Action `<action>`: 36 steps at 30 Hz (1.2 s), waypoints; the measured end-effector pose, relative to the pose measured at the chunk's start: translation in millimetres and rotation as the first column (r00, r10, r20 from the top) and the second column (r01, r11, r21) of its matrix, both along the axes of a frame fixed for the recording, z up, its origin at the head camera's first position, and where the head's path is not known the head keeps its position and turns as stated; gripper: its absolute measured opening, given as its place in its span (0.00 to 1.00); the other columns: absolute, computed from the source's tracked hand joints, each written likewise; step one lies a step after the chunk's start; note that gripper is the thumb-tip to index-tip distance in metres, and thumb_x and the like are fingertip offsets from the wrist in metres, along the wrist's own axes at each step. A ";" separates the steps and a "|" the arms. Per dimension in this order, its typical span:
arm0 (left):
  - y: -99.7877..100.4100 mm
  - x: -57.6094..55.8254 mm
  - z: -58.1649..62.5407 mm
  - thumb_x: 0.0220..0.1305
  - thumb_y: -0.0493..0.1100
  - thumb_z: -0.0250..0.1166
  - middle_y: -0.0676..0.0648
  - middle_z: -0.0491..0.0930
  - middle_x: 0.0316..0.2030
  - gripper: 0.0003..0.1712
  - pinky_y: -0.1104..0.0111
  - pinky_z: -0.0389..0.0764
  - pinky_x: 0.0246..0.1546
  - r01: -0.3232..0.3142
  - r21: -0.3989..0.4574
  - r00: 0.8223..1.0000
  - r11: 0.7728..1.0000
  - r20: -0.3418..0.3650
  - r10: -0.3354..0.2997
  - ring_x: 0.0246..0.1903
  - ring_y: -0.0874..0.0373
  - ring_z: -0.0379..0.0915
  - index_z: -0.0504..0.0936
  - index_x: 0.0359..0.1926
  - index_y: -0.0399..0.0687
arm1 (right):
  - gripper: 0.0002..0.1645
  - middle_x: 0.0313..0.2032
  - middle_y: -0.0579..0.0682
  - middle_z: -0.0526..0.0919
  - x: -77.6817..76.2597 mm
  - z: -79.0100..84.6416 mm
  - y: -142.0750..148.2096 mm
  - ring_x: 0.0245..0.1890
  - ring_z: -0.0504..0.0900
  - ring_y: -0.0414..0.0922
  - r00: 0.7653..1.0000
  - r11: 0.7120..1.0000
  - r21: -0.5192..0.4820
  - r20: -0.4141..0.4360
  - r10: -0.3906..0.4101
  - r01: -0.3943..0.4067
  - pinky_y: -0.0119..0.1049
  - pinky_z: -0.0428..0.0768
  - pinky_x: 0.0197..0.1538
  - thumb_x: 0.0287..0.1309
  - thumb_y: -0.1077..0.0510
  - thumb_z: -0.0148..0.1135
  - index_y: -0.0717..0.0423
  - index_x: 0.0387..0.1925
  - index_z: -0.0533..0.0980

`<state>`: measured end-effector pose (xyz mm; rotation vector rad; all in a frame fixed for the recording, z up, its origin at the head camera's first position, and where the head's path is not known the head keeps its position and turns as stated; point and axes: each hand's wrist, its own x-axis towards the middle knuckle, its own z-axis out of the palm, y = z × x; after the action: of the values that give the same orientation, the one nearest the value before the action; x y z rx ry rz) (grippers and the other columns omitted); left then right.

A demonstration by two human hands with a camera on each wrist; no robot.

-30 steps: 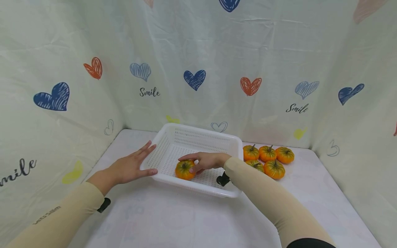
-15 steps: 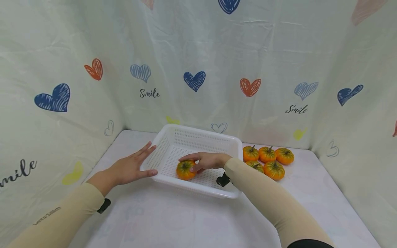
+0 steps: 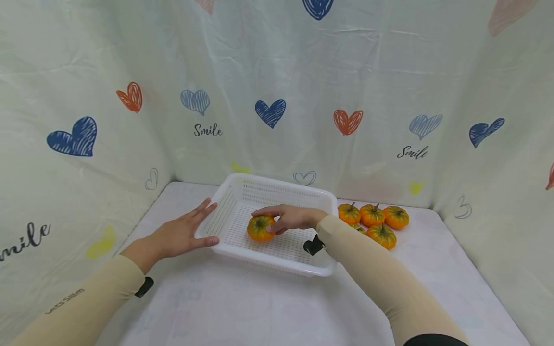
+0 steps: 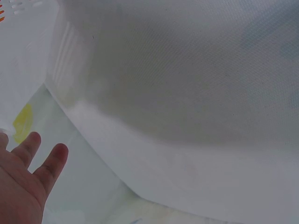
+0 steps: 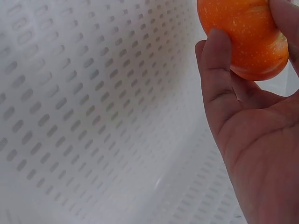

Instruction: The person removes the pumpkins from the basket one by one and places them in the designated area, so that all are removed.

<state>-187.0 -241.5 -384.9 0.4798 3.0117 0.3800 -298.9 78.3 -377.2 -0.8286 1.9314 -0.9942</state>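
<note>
A small orange pumpkin [image 3: 258, 228] with green streaks is inside the white perforated basket [image 3: 281, 262]. My right hand [image 3: 294, 218] grips it between thumb and fingers. In the right wrist view the pumpkin's orange side [image 5: 243, 37] shows between the fingers, near the basket's holed wall and floor. My left hand [image 3: 183, 233] rests on the basket's left rim, its fingers straight and spread. Only part of the left hand [image 4: 28, 182] appears in the left wrist view.
Several more small pumpkins [image 3: 383, 235] lie grouped on the white table [image 3: 242, 307], just right of the basket. The right forearm partly covers one of them. A white curtain [image 3: 277, 57] printed with hearts encloses the table's back and sides.
My right hand has lifted slightly and moved a little to the right, with the pumpkin in its grip. The left hand and the basket stay in place.
</note>
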 end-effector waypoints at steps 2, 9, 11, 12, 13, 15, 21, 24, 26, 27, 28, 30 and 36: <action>-0.4 -0.3 -0.4 0.60 0.78 0.54 0.43 0.39 0.79 0.58 0.38 0.73 0.53 0.004 -0.003 1.000 1.000 -0.004 -0.004 0.68 0.33 0.58 0.47 0.80 0.52 | 0.33 0.70 0.41 0.65 -1.0 1.8 1.8 0.62 0.70 0.44 1.000 1.000 -0.005 -0.006 -0.003 0.003 0.42 0.77 0.59 0.68 0.58 0.61 0.39 0.72 0.67; -0.4 -0.5 -0.6 0.61 0.76 0.56 0.43 0.39 0.79 0.58 0.38 0.72 0.55 0.012 0.005 1.000 1.000 -0.005 -0.012 0.69 0.33 0.57 0.47 0.80 0.51 | 0.34 0.71 0.44 0.64 -3.1 12.6 8.3 0.63 0.70 0.47 0.999 0.999 -0.032 -0.038 0.002 -0.003 0.43 0.78 0.58 0.69 0.58 0.60 0.41 0.74 0.64; -0.3 -0.6 -0.6 0.62 0.75 0.57 0.43 0.39 0.79 0.57 0.38 0.72 0.55 0.012 0.008 1.000 1.000 -0.005 -0.012 0.69 0.33 0.57 0.47 0.80 0.51 | 0.34 0.71 0.45 0.65 -4.0 16.0 10.4 0.63 0.70 0.48 0.999 0.999 -0.040 -0.042 -0.001 -0.001 0.43 0.78 0.59 0.69 0.59 0.60 0.42 0.74 0.64; -0.3 -0.7 -0.7 0.62 0.74 0.57 0.43 0.39 0.79 0.57 0.38 0.72 0.55 0.012 0.008 1.000 1.000 -0.004 -0.011 0.69 0.33 0.57 0.47 0.80 0.51 | 0.35 0.70 0.45 0.65 -4.5 17.8 11.5 0.63 0.70 0.48 0.999 0.999 -0.042 -0.042 -0.002 0.000 0.44 0.77 0.59 0.69 0.59 0.60 0.42 0.74 0.64; -0.4 -0.8 -0.8 0.62 0.74 0.57 0.43 0.39 0.79 0.57 0.38 0.72 0.55 0.012 0.009 1.000 1.000 -0.003 -0.012 0.69 0.33 0.57 0.47 0.80 0.51 | 0.35 0.70 0.45 0.65 -5.1 19.3 12.5 0.63 0.70 0.48 0.999 0.999 -0.043 -0.044 -0.006 0.004 0.44 0.77 0.59 0.69 0.59 0.60 0.42 0.74 0.63; -0.6 -0.9 -1.1 0.62 0.74 0.57 0.43 0.39 0.79 0.57 0.38 0.72 0.55 0.012 0.011 1.000 1.000 -0.003 -0.012 0.69 0.33 0.57 0.47 0.80 0.51 | 0.35 0.70 0.45 0.65 -6.1 22.1 14.5 0.63 0.70 0.48 0.999 0.999 -0.047 -0.039 -0.013 0.012 0.46 0.77 0.60 0.69 0.59 0.60 0.42 0.74 0.63; -1.8 -1.1 -1.6 0.61 0.77 0.55 0.43 0.40 0.79 0.58 0.38 0.72 0.55 0.018 0.010 1.000 1.000 -0.010 -0.017 0.69 0.33 0.57 0.47 0.80 0.51 | 0.35 0.67 0.46 0.68 -6.2 32.9 20.9 0.62 0.70 0.49 0.998 0.998 -0.051 -0.042 -0.039 0.037 0.47 0.76 0.60 0.70 0.59 0.59 0.42 0.74 0.63; -1.7 -0.8 -0.8 0.60 0.79 0.53 0.43 0.40 0.79 0.59 0.39 0.72 0.55 0.022 0.008 1.000 1.000 -0.012 -0.022 0.69 0.33 0.57 0.47 0.80 0.50 | 0.35 0.67 0.47 0.68 -5.5 39.3 25.3 0.61 0.71 0.49 0.997 0.998 -0.050 -0.066 -0.047 0.043 0.45 0.77 0.59 0.70 0.59 0.58 0.42 0.74 0.63; -1.2 -0.1 0.2 0.60 0.79 0.53 0.43 0.40 0.79 0.59 0.39 0.73 0.55 0.023 0.007 1.000 1.000 -0.013 -0.023 0.68 0.33 0.58 0.47 0.80 0.50 | 0.35 0.67 0.47 0.68 -5.5 42.6 28.9 0.61 0.71 0.50 0.996 0.997 -0.053 -0.078 -0.052 0.048 0.45 0.77 0.59 0.70 0.58 0.59 0.41 0.74 0.63; -0.9 0.3 0.8 0.60 0.79 0.53 0.42 0.40 0.79 0.59 0.39 0.73 0.55 0.023 0.006 1.000 1.000 -0.012 -0.023 0.68 0.33 0.58 0.47 0.80 0.50 | 0.35 0.67 0.47 0.68 -6.0 43.8 30.9 0.61 0.72 0.50 0.995 0.997 -0.056 -0.080 -0.058 0.054 0.46 0.78 0.58 0.69 0.58 0.59 0.41 0.74 0.63; -0.7 0.6 0.9 0.60 0.78 0.54 0.42 0.40 0.79 0.59 0.39 0.73 0.55 0.022 0.006 1.000 1.000 -0.012 -0.022 0.68 0.33 0.58 0.47 0.80 0.50 | 0.35 0.67 0.47 0.68 -6.8 44.6 32.8 0.61 0.72 0.50 0.995 0.997 -0.057 -0.082 -0.062 0.058 0.46 0.78 0.58 0.69 0.57 0.59 0.40 0.74 0.63; -0.2 1.2 1.6 0.61 0.77 0.55 0.42 0.40 0.79 0.58 0.39 0.73 0.55 0.020 0.007 1.000 1.000 -0.011 -0.020 0.68 0.33 0.58 0.47 0.80 0.49 | 0.34 0.66 0.47 0.68 -7.2 46.5 36.9 0.60 0.72 0.51 0.993 0.996 -0.059 -0.092 -0.073 0.068 0.47 0.78 0.58 0.69 0.56 0.60 0.39 0.74 0.64; 0.0 1.4 2.4 0.61 0.76 0.56 0.42 0.40 0.79 0.58 0.39 0.73 0.55 0.020 0.011 1.000 1.000 -0.009 -0.020 0.68 0.33 0.58 0.47 0.80 0.49 | 0.34 0.66 0.49 0.69 -4.8 57.5 51.9 0.60 0.73 0.52 0.985 0.993 -0.041 -0.126 -0.115 0.111 0.48 0.78 0.58 0.69 0.55 0.60 0.39 0.74 0.64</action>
<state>-185.5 -241.5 -382.5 0.5135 3.0121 0.3943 -303.8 130.3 -319.7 -0.8277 2.0957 -1.0664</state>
